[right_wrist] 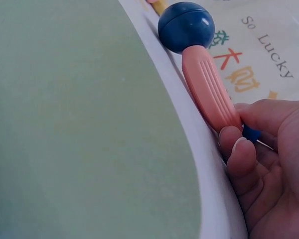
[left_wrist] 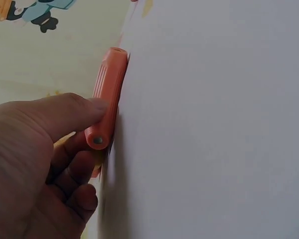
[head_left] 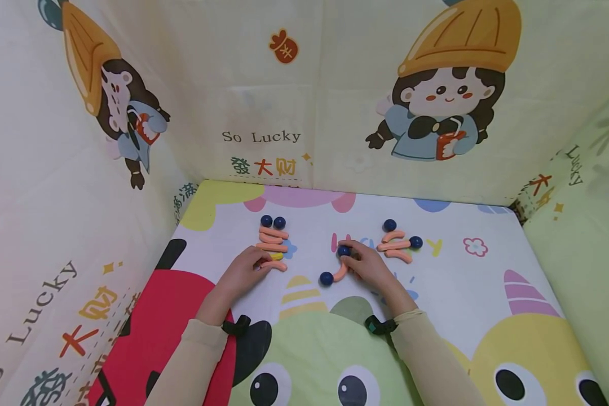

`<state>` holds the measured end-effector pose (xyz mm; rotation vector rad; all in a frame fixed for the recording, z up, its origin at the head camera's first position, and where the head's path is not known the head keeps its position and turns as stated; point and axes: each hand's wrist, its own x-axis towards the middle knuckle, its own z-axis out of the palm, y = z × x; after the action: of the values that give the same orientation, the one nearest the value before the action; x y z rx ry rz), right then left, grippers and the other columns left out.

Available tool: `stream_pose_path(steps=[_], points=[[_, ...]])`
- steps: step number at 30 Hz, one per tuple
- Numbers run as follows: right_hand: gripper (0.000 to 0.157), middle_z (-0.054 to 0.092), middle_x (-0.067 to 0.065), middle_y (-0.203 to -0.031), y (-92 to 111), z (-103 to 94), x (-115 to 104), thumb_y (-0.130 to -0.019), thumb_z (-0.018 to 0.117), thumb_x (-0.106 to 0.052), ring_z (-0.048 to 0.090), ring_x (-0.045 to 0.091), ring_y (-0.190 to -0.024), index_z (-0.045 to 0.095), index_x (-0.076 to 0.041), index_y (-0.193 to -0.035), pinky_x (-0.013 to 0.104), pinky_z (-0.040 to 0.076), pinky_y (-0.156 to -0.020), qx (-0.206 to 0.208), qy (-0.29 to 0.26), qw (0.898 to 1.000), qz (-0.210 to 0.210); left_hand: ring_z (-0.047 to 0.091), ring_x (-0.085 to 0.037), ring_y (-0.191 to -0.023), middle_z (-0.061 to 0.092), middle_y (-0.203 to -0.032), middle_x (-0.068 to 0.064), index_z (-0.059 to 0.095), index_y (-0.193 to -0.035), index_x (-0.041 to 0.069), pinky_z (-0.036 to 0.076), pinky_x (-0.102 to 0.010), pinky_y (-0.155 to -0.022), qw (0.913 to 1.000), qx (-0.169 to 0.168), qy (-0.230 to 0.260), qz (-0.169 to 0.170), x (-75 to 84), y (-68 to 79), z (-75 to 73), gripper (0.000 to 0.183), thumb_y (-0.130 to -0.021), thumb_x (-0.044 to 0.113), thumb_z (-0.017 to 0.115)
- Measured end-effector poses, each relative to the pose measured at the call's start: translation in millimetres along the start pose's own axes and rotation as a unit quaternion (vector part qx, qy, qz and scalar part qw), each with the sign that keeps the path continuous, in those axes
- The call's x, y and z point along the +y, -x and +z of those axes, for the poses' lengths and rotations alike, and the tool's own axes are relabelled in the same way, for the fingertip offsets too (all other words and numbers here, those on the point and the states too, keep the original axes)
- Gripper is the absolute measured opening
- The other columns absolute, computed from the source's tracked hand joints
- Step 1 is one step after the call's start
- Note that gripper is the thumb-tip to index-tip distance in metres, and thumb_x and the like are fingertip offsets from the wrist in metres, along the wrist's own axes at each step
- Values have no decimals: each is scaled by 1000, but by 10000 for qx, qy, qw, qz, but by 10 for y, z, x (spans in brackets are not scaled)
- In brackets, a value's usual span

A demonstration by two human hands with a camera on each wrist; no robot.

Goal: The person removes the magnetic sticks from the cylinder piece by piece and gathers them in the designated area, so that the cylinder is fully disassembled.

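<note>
My left hand is at the lower end of the left column of magnetic building sticks. Its thumb presses on a curved pink stick with a silvery disc in its end, the other fingers curled behind. A yellow stick lies just beyond this pink one, partly hidden by the fingers. My right hand pinches a dark blue ball between finger and thumb. From it a curved pink stick runs to a second blue ball, joined at its other end; fingertips also touch this stick.
Several pink sticks and two blue balls continue the left column away from me. At right lie three pink sticks with two blue balls. A printed cloth covers the table; patterned sheets stand around it.
</note>
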<state>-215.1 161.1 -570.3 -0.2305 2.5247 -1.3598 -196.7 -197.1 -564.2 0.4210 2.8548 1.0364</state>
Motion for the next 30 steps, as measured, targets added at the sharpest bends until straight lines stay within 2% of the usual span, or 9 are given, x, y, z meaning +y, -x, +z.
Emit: stream_pose_path(steps=[4,7,9,11,16,18,25,30], points=[[41,60,7,-92,-4,-1,14,-98,60,-39,53,24,-75,52,-36,-139,34,46,-68,3,10,10000,-24,55,-13,-94,60,-100,3,70,-101,18,52,-35,-84,9995,148,44,269,61,-9,20,20,-88,32,75],[42,61,6,-94,-7,-2,21,-98,60,-40,53,24,-77,52,-36,-139,34,45,-69,6,29,10000,-33,60,-16,-100,63,-109,0,71,-108,14,54,-37,-89,9983,125,246,507,160,-22,48,24,-88,26,76],[42,61,6,-95,-6,-4,20,-98,59,-41,53,24,-77,52,-37,-139,34,45,-69,6,32,10000,-37,63,-14,-100,63,-117,-1,71,-114,13,54,-37,-91,9978,-17,402,522,264,-25,75,28,-89,25,75],[43,61,6,-95,-5,-5,20,-98,60,-41,53,24,-77,51,-36,-140,34,45,-70,10,26,10000,-21,61,-13,-99,62,-115,-1,70,-116,13,53,-36,-91,9974,-181,452,522,375,-27,120,29,-90,25,73],[45,60,7,-92,1,-7,10,-98,60,-41,53,24,-73,50,-37,-141,34,46,-68,12,-32,10000,82,57,-12,-99,61,-116,1,65,-126,20,52,-35,-89,9948,-657,597,494,641,-55,276,37,-93,34,70],[44,59,7,-90,4,-8,4,-98,60,-40,53,23,-70,50,-38,-141,34,46,-67,8,-41,9999,121,58,-12,-103,60,-126,3,62,-131,22,52,-35,-91,9930,-859,635,508,727,-74,347,41,-94,37,68],[43,57,8,-77,17,-15,9,-100,57,-36,53,23,-58,49,-38,-143,33,47,-57,-127,-74,9999,1,54,-8,-100,55,-130,9,55,-140,31,50,-27,-88,9827,-1468,364,1069,847,-197,599,45,-96,40,63],[42,56,8,-73,15,-14,28,-101,55,-36,51,25,-55,49,-37,-143,35,48,-55,-186,-165,9996,-109,56,-8,-117,57,-134,11,58,-136,35,48,-30,-100,9742,-1729,225,1431,857,-289,667,39,-98,36,62]])
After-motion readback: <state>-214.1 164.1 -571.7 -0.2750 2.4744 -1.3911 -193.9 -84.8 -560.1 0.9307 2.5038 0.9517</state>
